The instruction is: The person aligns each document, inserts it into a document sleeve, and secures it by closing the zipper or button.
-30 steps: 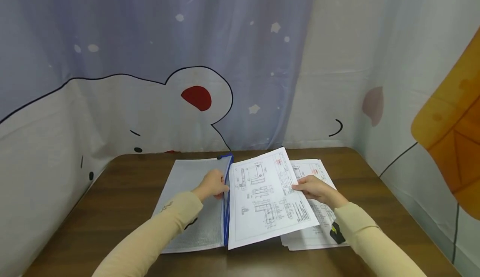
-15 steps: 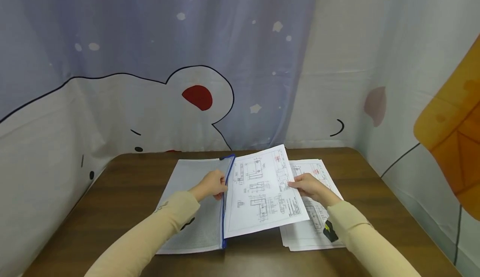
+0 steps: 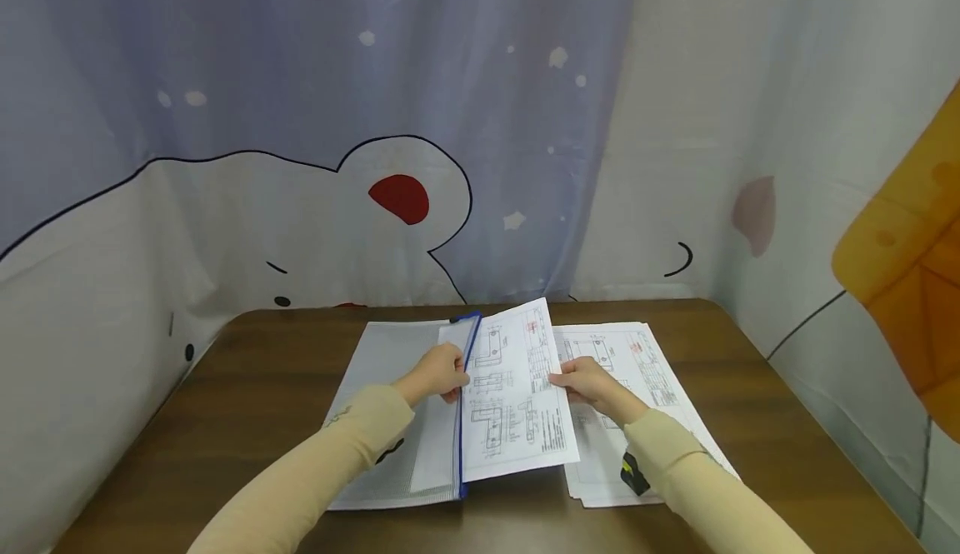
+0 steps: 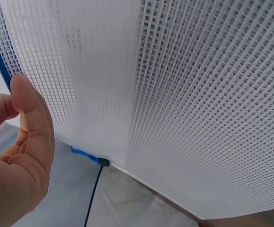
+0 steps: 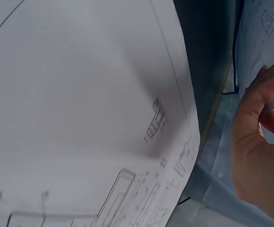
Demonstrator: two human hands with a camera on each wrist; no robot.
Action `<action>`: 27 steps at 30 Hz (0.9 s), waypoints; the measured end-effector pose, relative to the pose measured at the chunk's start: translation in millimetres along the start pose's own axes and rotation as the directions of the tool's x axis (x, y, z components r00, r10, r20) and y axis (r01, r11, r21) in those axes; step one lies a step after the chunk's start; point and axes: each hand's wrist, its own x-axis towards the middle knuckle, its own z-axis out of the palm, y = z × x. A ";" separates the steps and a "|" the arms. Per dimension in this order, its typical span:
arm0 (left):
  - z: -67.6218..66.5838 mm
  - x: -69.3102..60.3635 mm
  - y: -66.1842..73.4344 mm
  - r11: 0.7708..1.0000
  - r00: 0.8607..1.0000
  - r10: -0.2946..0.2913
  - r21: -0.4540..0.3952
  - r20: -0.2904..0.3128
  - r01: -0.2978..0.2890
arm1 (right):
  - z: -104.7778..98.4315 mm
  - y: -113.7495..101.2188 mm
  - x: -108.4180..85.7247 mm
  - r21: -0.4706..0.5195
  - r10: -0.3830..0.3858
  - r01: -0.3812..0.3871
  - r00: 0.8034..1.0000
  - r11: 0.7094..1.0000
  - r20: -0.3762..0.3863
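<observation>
A translucent mesh zip document bag [image 3: 375, 454] with a blue zip edge lies on the table, its mouth facing right. My left hand [image 3: 437, 372] pinches the upper layer at that blue edge, as the left wrist view shows with the mesh [image 4: 184, 94] close by. My right hand [image 3: 596, 386] holds a printed drawing sheet [image 3: 517, 421] by its right side, thumb on top. The sheet's left part is inside the bag, showing pale through the mesh. Under the right hand lies a stack of similar drawing sheets [image 3: 667, 387].
The brown wooden table [image 3: 247, 404] extends to both sides of the bag and papers. A printed curtain [image 3: 300, 229] hangs behind and around it. A small black and yellow item [image 3: 634, 475] sits by the right wrist over the stack.
My right hand has moved left, carrying the sheet deeper into the bag. More of the stack beneath shows. The left hand keeps its hold on the bag's edge.
</observation>
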 end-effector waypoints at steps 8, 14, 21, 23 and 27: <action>7.6 0.1 2.6 1.000 1.000 -0.001 -0.006 -0.031 0.001 | 20.8 -1.7 2.9 -0.024 0.020 -0.021 1.000 1.000 -0.011; 4.7 1.5 8.5 1.000 0.998 0.019 0.018 -0.058 -0.018 | 40.3 -11.3 8.4 0.019 0.006 -0.007 1.000 1.000 0.026; 10.3 3.2 13.3 1.000 0.998 0.025 0.000 -0.057 -0.025 | 58.6 -16.7 10.9 0.050 -0.006 0.005 1.000 0.999 0.026; 11.8 3.8 13.5 1.000 0.998 0.026 -0.007 -0.064 -0.027 | 62.3 -19.2 8.8 0.046 -0.012 0.011 1.000 0.999 0.015; 12.3 5.2 14.6 0.999 0.997 0.021 -0.024 -0.069 -0.023 | 70.2 -10.4 23.4 0.043 -0.026 0.026 1.000 0.999 0.007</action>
